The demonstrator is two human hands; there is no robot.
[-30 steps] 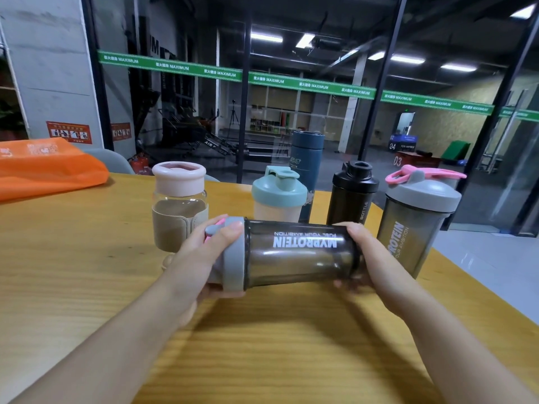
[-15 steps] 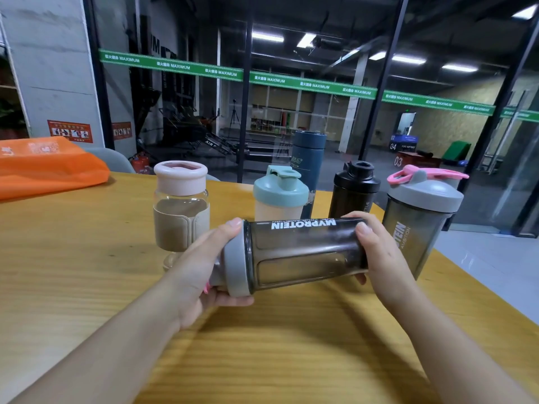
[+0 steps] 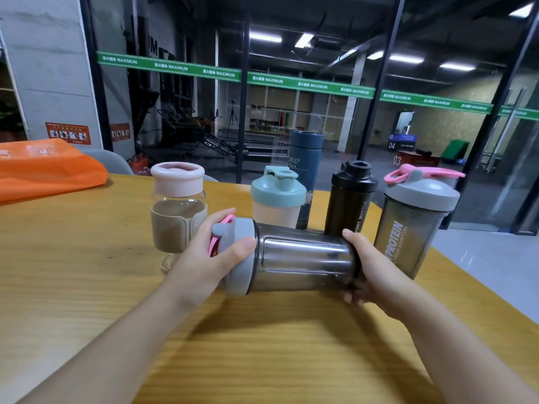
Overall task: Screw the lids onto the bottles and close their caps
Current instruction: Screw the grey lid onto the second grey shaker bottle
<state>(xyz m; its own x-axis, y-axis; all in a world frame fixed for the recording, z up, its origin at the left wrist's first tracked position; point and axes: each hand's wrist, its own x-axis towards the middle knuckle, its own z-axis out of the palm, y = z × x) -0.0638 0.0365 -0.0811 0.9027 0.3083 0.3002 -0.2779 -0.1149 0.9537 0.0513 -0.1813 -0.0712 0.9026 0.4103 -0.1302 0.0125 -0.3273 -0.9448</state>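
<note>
A smoky grey shaker bottle (image 3: 303, 260) lies sideways just above the wooden table (image 3: 262, 354), held between both hands. My left hand (image 3: 204, 263) grips its grey lid (image 3: 240, 255), whose pink cap and loop peek out by my fingers. My right hand (image 3: 370, 275) grips the bottle's base. Behind stand a glass bottle with a pink lid (image 3: 178, 208), a teal-lidded shaker (image 3: 277, 196), a dark blue flask (image 3: 306, 158), a black sport bottle (image 3: 351, 196) with its spout uncovered, and a second grey shaker (image 3: 414, 223) with a pink loop.
An orange bag (image 3: 49, 167) lies at the table's far left. The table's right edge runs diagonally past the grey shaker, with floor beyond. A glass wall stands behind the row of bottles.
The held bottle has rotated about its long axis: the MYPROTEIN lettering has turned out of sight. My left hand has shifted round the lid and the pink cap now shows on top.
</note>
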